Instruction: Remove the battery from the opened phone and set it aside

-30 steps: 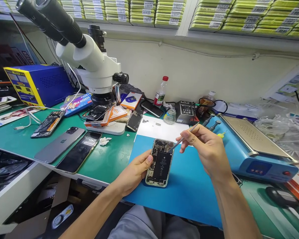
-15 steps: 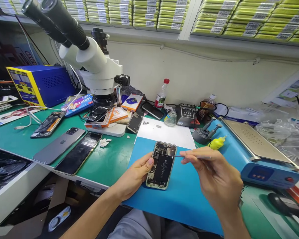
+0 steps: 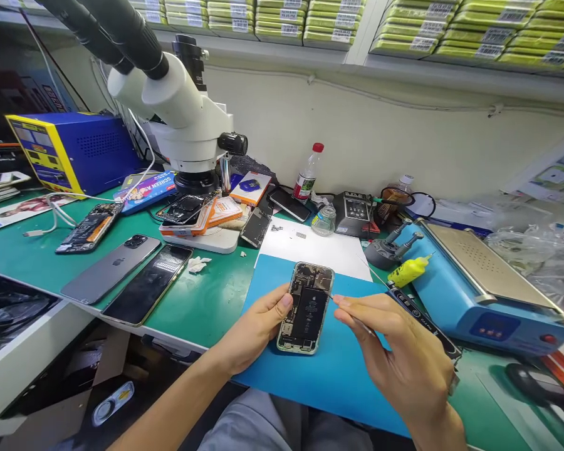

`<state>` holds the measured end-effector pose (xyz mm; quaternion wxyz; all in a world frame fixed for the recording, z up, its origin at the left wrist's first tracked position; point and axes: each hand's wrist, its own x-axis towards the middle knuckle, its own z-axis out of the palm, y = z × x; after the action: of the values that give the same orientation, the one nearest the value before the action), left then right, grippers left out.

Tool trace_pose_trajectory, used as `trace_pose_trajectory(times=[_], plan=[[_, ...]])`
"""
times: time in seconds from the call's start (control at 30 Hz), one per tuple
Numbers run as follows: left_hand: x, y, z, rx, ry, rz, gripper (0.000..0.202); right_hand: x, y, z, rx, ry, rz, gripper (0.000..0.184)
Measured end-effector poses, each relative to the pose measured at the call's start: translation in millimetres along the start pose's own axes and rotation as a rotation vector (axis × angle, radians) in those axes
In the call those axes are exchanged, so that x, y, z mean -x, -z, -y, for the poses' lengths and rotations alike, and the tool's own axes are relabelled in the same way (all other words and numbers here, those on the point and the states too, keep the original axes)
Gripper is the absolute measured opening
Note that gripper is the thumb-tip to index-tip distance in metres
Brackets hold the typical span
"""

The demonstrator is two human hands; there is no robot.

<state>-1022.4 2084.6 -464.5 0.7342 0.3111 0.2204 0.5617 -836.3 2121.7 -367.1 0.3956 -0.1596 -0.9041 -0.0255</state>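
Observation:
An opened phone (image 3: 307,306) with its black battery and circuit boards showing lies on the blue mat (image 3: 338,369). My left hand (image 3: 255,329) grips the phone's left edge, thumb on the frame. My right hand (image 3: 402,354) is closed in a pinch on thin metal tweezers (image 3: 357,321), whose tip touches the phone's right edge near the top. The fingers hide most of the tweezers.
A white microscope (image 3: 183,119) stands at the back left, with a blue-and-yellow power unit (image 3: 61,150) beside it. Several phones (image 3: 110,269) lie on the green bench. A blue heating plate (image 3: 474,282), a yellow glue bottle (image 3: 408,271) and a white sheet (image 3: 314,247) sit behind the mat.
My right hand has dropped toward me and turned, so the tweezers now point up-left at the phone's right edge. My left hand and the phone stay put.

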Motion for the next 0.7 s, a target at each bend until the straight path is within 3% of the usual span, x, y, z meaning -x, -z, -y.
trace_pose_trajectory(times=[0.1,0.2,0.37,0.5,0.7], plan=[[0,0.4,-1,-0.011,-0.009,0.007,0.045,-7,1,-4,-0.004,-0.148,-0.004,0.020],[1,0.8,-2,-0.029,0.003,0.001,0.045,-16,4,-11,-0.107,-0.400,-0.004,0.006],[1,2.0,-2,-0.024,0.020,-0.010,0.047,-30,9,-30,-0.403,-0.737,-0.028,0.025],[1,2.2,-1,-0.026,0.013,0.007,0.046,-37,9,-48,-0.568,-0.824,-0.016,0.031],[3,1.4,-1,-0.018,0.014,0.022,0.044,-42,5,-61,-0.640,-0.849,0.015,0.034]])
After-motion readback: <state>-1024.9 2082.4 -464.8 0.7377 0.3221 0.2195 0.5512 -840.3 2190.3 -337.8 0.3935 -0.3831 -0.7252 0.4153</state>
